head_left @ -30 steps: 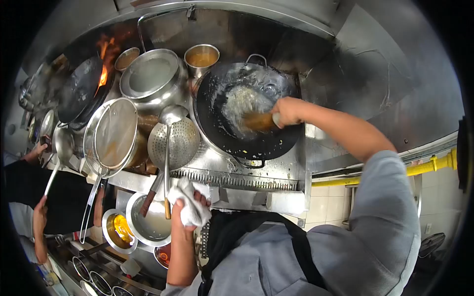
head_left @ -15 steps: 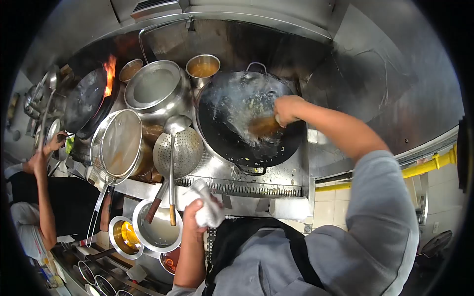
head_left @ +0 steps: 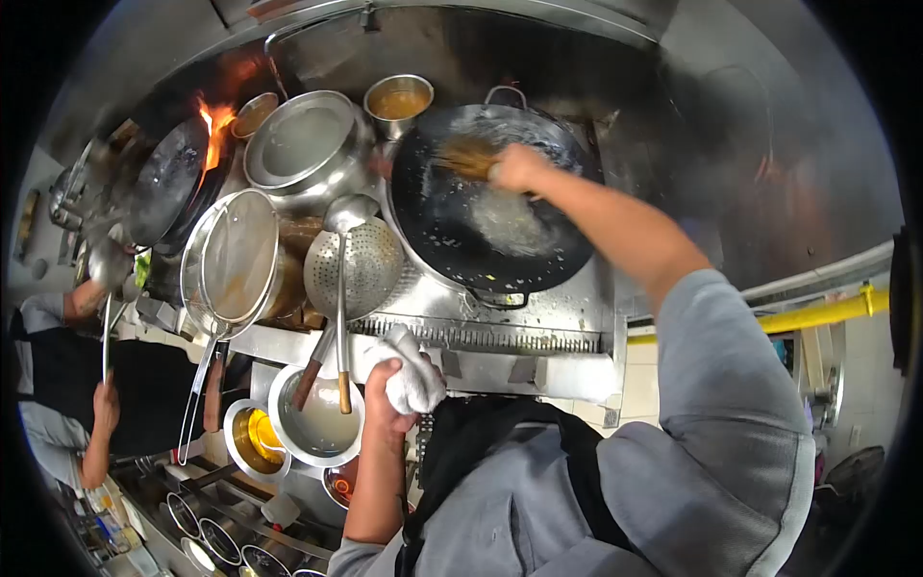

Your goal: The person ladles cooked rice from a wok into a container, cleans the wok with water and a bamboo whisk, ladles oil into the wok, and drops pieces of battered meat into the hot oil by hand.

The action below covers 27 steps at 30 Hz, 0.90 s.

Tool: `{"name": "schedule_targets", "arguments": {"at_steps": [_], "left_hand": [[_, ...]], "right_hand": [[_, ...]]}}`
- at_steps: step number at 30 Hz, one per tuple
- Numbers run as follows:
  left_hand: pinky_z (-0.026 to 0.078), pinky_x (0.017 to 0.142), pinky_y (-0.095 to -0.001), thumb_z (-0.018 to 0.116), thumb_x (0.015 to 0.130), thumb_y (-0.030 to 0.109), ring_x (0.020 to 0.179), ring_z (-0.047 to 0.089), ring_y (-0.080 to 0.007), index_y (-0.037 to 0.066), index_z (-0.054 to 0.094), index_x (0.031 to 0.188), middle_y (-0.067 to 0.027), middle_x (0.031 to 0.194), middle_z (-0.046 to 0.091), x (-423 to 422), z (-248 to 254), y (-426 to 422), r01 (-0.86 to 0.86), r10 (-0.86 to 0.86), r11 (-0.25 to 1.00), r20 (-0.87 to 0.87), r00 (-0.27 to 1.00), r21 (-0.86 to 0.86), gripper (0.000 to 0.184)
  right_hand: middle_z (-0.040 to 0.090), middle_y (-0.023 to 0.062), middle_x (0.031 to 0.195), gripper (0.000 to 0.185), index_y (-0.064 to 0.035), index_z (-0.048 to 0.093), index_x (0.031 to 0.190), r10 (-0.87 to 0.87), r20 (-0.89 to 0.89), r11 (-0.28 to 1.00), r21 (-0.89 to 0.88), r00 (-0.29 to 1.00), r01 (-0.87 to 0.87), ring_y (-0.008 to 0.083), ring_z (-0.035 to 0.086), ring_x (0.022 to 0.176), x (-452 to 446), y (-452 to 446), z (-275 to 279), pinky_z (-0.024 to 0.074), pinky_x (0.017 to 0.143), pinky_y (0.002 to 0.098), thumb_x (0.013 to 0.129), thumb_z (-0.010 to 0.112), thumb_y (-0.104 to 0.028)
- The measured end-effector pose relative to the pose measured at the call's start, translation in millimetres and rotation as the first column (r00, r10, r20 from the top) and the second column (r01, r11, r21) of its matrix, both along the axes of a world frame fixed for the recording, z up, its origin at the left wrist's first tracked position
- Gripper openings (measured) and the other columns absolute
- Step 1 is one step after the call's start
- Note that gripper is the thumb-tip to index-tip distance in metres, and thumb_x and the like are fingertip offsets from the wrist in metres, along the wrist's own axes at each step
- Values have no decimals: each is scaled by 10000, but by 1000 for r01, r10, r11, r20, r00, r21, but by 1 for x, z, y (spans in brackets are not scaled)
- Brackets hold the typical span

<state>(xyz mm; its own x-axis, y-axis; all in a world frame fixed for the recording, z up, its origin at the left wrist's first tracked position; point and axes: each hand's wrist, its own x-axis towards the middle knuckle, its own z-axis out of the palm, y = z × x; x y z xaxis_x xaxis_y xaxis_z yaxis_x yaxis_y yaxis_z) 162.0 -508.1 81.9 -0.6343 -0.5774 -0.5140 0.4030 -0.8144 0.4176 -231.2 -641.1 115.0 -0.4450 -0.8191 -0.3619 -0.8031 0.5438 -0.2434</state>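
Note:
My right hand (head_left: 522, 170) grips a bamboo wok brush (head_left: 468, 157), its bristles against the upper left inside of a large black wok (head_left: 433, 231). Cloudy water (head_left: 519, 223) with small food bits pools at the bottom of the wok. In front of the stove's edge, my left hand (head_left: 386, 396) is closed around a folded white cloth (head_left: 413, 375). Close to that hand, a steel ladle (head_left: 343, 288) with a wooden handle end lies across a perforated skimmer (head_left: 370, 264).
A lidded steel pot (head_left: 308, 144), a bowl of orange liquid (head_left: 399, 101) and a mesh strainer (head_left: 236, 255) stand left of the wok. Farther left, a co-worker's hand (head_left: 106, 409) holds a ladle near a flaming wok (head_left: 168, 188). A pot of cloudy liquid (head_left: 322, 418) sits below.
My right hand has swept the brush up and left inside the wok. My left hand still holds the cloth. The co-worker's ladle and hands have shifted.

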Motion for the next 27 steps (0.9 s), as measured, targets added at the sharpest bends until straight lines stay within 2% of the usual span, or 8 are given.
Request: {"name": "schedule_targets", "arguments": {"at_steps": [5,8,10,12,19,21,24,27], "left_hand": [[530,701,-467,504,795,324,827,623,-276,124,577,990,-82,897,622,-35,-48,1,86,-92,993,72,993,83,289],[502,642,-452,438,830,373,842,619,-267,145,585,995,-69,933,630,-68,-38,-8,211,-212,977,130,969,21,317],[493,649,-455,427,847,399,843,619,-265,148,586,999,-67,941,632,-106,-23,-13,300,-301,953,208,931,40,334],[495,633,-462,423,890,404,810,627,-260,147,583,1010,-58,933,637,-150,-35,-21,439,-427,899,231,874,2,325],[492,729,-393,583,799,235,868,622,-262,-130,519,1122,-170,1020,620,-155,-67,-5,195,-70,965,546,835,-174,491],[478,713,-378,595,758,228,842,615,-264,-156,527,1095,-167,1018,621,-147,-48,10,207,75,928,700,710,-309,516],[476,693,-357,594,739,197,789,614,-248,-146,569,1014,-159,947,635,-126,-37,13,201,158,884,676,720,-421,440],[469,657,-353,584,739,184,730,598,-208,-85,617,919,-124,831,638,-107,-14,8,218,246,828,683,688,-517,326]], "right_hand": [[615,125,701,464,-103,612,1164,-37,561,999,9,827,38,192,574,436,97,88,46,454,346,322,721,697,-211],[621,232,1118,672,-79,537,1291,250,329,955,71,911,-288,310,615,1026,80,182,67,466,930,339,672,710,-273],[673,168,990,571,-184,603,1236,459,-43,888,48,887,-457,284,673,834,16,218,50,561,710,357,676,712,-218],[687,127,984,412,-155,684,1096,245,-87,915,351,966,-201,253,669,879,10,209,108,540,774,377,686,688,-189],[686,116,1008,346,-112,690,1047,380,-76,923,93,922,-373,290,650,958,43,257,105,528,813,391,722,625,-207],[683,138,1008,309,-58,694,990,336,-294,923,294,895,-250,285,654,953,17,258,115,532,801,395,715,640,-188],[692,90,963,420,-219,693,1069,190,-354,976,169,916,-137,272,659,905,-25,249,155,533,780,386,649,707,-202],[679,143,993,494,-128,663,1127,92,-313,985,-110,945,-133,290,647,935,-36,244,183,519,803,379,640,727,-178]]}}
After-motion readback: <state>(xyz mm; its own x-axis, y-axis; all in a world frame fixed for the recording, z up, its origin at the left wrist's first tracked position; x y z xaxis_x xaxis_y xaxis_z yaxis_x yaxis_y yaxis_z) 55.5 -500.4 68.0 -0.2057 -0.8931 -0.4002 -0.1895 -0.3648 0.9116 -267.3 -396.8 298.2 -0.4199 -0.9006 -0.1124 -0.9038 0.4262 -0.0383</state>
